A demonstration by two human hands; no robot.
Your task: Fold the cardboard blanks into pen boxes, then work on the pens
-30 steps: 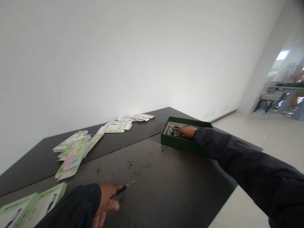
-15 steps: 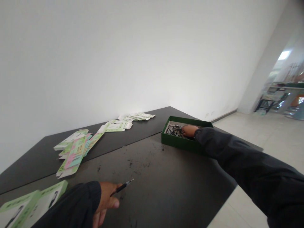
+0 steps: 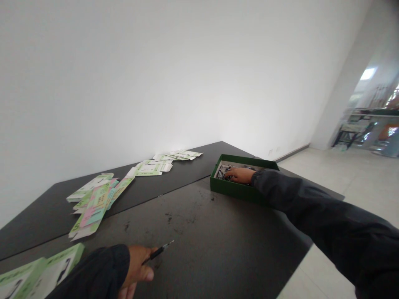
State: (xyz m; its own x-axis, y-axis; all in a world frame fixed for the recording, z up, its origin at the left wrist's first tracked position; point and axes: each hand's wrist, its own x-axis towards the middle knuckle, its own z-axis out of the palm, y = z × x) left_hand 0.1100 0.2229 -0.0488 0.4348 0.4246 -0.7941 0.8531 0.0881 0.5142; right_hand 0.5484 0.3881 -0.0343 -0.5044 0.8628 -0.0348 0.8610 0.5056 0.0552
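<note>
Okay, nearest first: two green-white cartons (image 3: 51,272) sit at the lower left, partly behind the left sleeve (image 3: 96,270). Left hand (image 3: 135,268) grips a black pen (image 3: 157,252), tip out to the right, over the dark table (image 3: 202,245). Same hold as half a second ago; no real change there. Dark smudges (image 3: 170,218) mark the tabletop ahead of it. Flat cartons (image 3: 90,207), green, pink and white, overlap in a pile on the left.

Green box (image 3: 235,192) stands on the right side of the table, small dark and metallic parts (image 3: 222,171) inside. Right hand (image 3: 239,175) is down in it; vs the last frame it has shifted toward the box's left end. Fingertips are among the parts; can't tell if they hold one.

Farther back, more flat cartons (image 3: 151,168) lie near the white wall (image 3: 187,83).
</note>
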